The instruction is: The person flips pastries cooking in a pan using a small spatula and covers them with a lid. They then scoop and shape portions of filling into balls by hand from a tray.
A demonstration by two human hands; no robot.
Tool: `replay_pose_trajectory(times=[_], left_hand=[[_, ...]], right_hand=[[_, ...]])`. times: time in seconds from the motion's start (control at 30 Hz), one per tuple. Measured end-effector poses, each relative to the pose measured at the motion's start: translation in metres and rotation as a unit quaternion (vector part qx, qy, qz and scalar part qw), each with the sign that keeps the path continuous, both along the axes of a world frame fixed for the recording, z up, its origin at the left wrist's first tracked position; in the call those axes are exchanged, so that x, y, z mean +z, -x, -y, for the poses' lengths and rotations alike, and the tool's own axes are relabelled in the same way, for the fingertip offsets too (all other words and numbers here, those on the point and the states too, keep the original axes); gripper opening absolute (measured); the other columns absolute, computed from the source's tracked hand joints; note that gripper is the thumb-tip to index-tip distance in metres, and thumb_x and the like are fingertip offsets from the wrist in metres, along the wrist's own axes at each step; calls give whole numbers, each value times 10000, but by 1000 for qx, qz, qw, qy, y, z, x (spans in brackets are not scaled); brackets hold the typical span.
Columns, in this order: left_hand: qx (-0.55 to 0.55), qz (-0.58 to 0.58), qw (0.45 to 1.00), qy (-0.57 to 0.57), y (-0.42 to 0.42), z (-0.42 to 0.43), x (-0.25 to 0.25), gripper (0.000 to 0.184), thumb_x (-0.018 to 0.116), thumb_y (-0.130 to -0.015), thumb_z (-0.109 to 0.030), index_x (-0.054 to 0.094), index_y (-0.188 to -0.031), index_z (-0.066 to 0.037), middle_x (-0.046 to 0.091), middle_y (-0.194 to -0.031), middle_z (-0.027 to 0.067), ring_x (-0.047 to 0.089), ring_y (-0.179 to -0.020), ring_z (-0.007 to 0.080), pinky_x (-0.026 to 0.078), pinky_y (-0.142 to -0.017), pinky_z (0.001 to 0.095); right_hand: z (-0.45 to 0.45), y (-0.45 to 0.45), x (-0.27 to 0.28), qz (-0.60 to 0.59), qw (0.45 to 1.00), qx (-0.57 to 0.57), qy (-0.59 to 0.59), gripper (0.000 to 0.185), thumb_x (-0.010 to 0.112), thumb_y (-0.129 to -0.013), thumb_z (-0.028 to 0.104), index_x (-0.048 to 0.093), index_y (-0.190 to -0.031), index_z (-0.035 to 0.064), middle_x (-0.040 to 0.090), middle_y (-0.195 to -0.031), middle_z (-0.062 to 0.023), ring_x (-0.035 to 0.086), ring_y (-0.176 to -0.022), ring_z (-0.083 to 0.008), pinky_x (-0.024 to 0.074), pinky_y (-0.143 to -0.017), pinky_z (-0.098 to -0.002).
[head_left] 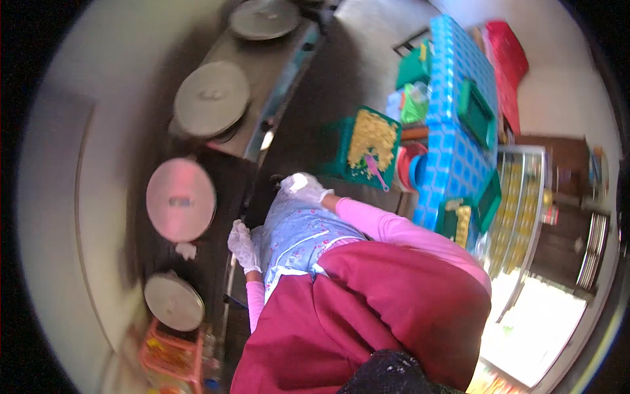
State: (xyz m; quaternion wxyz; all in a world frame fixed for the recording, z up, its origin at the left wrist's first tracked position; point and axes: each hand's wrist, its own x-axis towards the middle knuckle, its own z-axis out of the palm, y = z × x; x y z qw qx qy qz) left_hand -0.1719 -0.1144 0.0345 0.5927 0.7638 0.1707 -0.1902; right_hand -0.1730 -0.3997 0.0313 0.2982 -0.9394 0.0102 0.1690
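Maroon cloth [354,289] worn by the person fills the near middle, with a patch of dark, speckled fabric [387,374] closest of all. Beyond it, a light blue floral apron [302,230] spreads from the waist toward the two gloved hands. At its far end the right hand [305,188] rests against the cloth with fingers curled; whether it pinches a fold cannot be told. Just beside the apron's left edge, the left hand [244,246] is partly curled, its grip too blurred to judge. Both wear pale, thin gloves below pink sleeves [394,226].

To the left runs a dark counter [226,180] bearing large round lids: a pinkish lid [180,180] level with the hands, a grey lid [174,302] nearer, and two more farther off. An orange basket [147,351] stands at the near left.

Far right of the hands sits a green tray [344,148] of yellowish pieces [373,134], with a pink utensil [374,171] lying on them. Farther right is a table under blue patterned cloth [443,148].
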Motion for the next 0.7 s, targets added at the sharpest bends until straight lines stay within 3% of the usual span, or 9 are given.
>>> replay_pose_trajectory(times=[0.07, 0.2, 0.27, 0.3, 0.37, 0.4, 0.53, 0.63, 0.7], left_hand=[[-52, -19, 996, 72, -20, 34, -7, 367, 581, -979, -231, 636, -1207, 52, 646, -902, 32, 560, -762, 100, 474, -691, 268], [-177, 9, 978, 109, -53, 91, 18, 344, 599, -973, -239, 669, -1157, 42, 674, -935, 37, 582, -803, 98, 478, -722, 263], [-236, 15, 966, 107, -68, 105, 23, 342, 603, -974, -244, 676, -1148, 41, 679, -930, 40, 589, -809, 108, 480, -736, 263], [-269, 14, 959, 92, -74, 109, 22, 338, 612, -969, -238, 677, -1150, 40, 687, -925, 48, 597, -808, 114, 485, -735, 267], [-310, 43, 946, 81, -81, 117, 3, 332, 622, -963, -241, 684, -1145, 31, 678, -893, 35, 588, -779, 99, 478, -704, 260], [-326, 59, 940, 77, -83, 119, -5, 329, 626, -960, -242, 687, -1143, 26, 674, -877, 28, 584, -765, 91, 475, -689, 257], [-356, 26, 928, 107, -85, 122, -7, 296, 630, -958, -210, 692, -1149, 8, 667, -869, -1, 569, -740, 72, 462, -669, 236], [-374, 3, 922, 101, -85, 131, 0, 297, 636, -951, -192, 683, -1173, 0, 670, -906, 8, 578, -760, 76, 472, -686, 235], [-367, 4, 921, 133, -84, 139, -2, 302, 642, -945, -198, 681, -1172, -2, 667, -932, 10, 583, -776, 78, 482, -696, 239]], right_hand=[[63, 22, 3, -7, 975, 13, 222, 101, 556, -785, 150, 636, -795, 90, 649, -808, -128, 662, -851, -311, 529, -730, -422], [143, 135, -13, 40, 923, -157, 348, 81, 594, -737, 128, 656, -775, 91, 660, -774, -106, 666, -720, -296, 532, -635, -426], [135, 204, -25, 210, 897, -331, 203, 120, 620, -727, 157, 673, -808, 87, 685, -808, -107, 658, -663, -306, 511, -587, -442], [116, 228, -20, 145, 876, -447, 106, 127, 597, -776, 182, 680, -808, 92, 684, -822, -116, 663, -745, -311, 516, -675, -443], [72, 271, -1, 19, 851, -515, 97, 182, 575, -817, 223, 696, -796, 87, 678, -818, -143, 668, -799, -328, 518, -733, -448], [51, 291, 6, -44, 861, -471, 187, 205, 577, -809, 238, 704, -785, 78, 673, -798, -162, 667, -772, -340, 516, -703, -453], [-57, 387, -86, -71, 793, -594, 114, 181, 622, -729, 224, 700, -635, 90, 660, -700, -182, 657, -652, -374, 506, -605, -483], [-106, 393, -72, -203, 811, -520, 175, 117, 645, -700, 190, 723, -687, 103, 684, -764, -170, 675, -714, -362, 527, -649, -468], [-123, 394, -74, -194, 822, -491, 217, 128, 645, -702, 174, 745, -746, 108, 698, -822, -165, 684, -763, -359, 539, -688, -459]])
